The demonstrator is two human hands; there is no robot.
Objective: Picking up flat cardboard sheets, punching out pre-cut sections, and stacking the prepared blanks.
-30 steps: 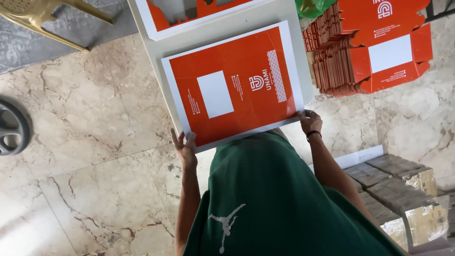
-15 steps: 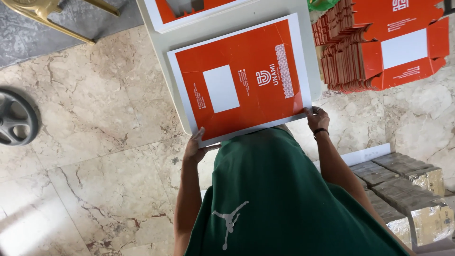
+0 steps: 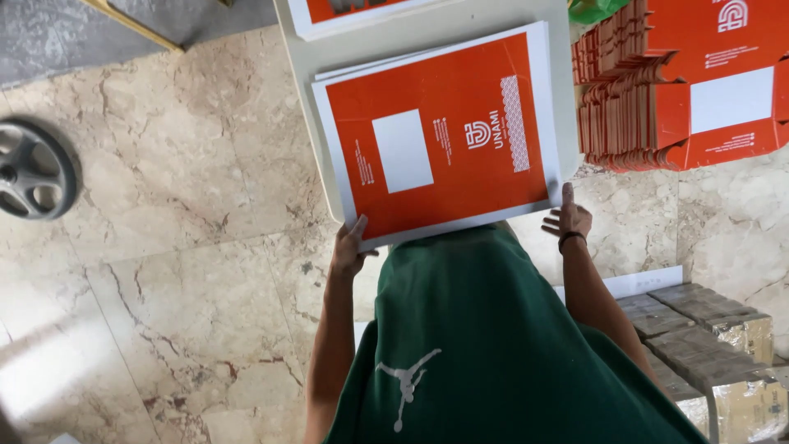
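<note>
From the head view, looking straight down over your green shirt (image 3: 493, 345), you are at the near edge of a pale desk (image 3: 427, 37) with a large orange sheet (image 3: 440, 140), white-bordered and bearing a blank white panel, lying flat on top of a thin stack of like sheets. Your left hand (image 3: 349, 247) pinches the sheet's near left corner, thumb on top and fingers below. Your right hand (image 3: 565, 220) rests open against the near right corner, fingers spread, touching the edge but not clearly gripping. The step in hand looks like squaring or lifting this top sheet; the next move probably calls for a firmer hold on the right corner so both sides rise evenly. The sheet's near edge overhangs the desk toward your body, and its right border sits close to the desk's right edge. Just beyond that edge stands a tall pile of folded orange cartons (image 3: 674, 90), leaving little room to the right. Another orange sheet (image 3: 345, 12) lies at the far side. To the left, marble floor (image 3: 164, 247) lies open, with a grey wheel (image 3: 33, 168) well apart. Wrapped bundles (image 3: 707, 329) sit low at your right.
</note>
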